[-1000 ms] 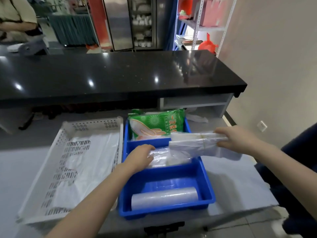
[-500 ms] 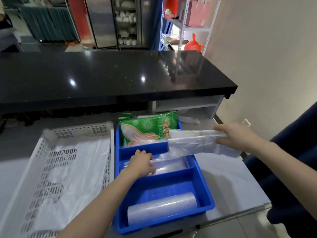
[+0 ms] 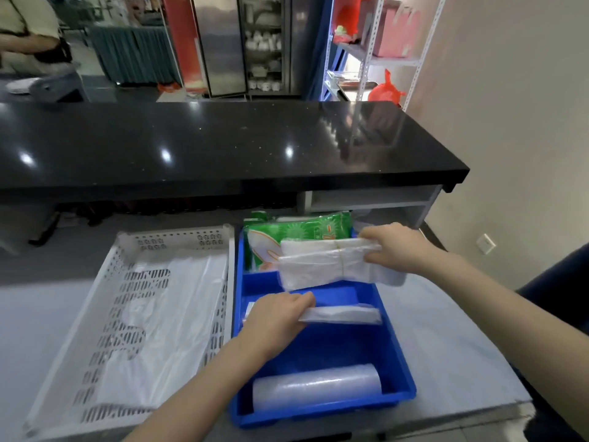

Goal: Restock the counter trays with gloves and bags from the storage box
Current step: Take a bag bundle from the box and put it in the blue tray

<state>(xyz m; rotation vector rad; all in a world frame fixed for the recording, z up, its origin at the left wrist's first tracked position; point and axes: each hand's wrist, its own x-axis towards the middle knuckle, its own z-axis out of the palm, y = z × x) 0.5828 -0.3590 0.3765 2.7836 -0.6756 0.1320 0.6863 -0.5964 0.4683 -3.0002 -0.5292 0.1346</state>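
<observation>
A blue tray (image 3: 395,374) stands in front of me on the grey table. My left hand (image 3: 274,320) is inside its middle part, closed on a folded stack of clear plastic bags (image 3: 344,315). My right hand (image 3: 398,247) holds a tied bundle of clear bags (image 3: 322,264) above the tray's far half. A green pack of gloves (image 3: 302,229) lies in the tray's far compartment, partly hidden by the bundle. A roll of clear bags (image 3: 318,386) lies in the near compartment.
A white perforated tray (image 3: 127,250) holding a white plastic bag (image 3: 165,330) stands to the left of the blue tray. A black counter (image 3: 223,145) runs across behind. A person stands at the far left (image 3: 28,33). Metal shelving (image 3: 376,59) is at the back right.
My left hand has drawn the folded bags toward me into the tray's middle part. My right hand has moved the tied bundle left over the tray.
</observation>
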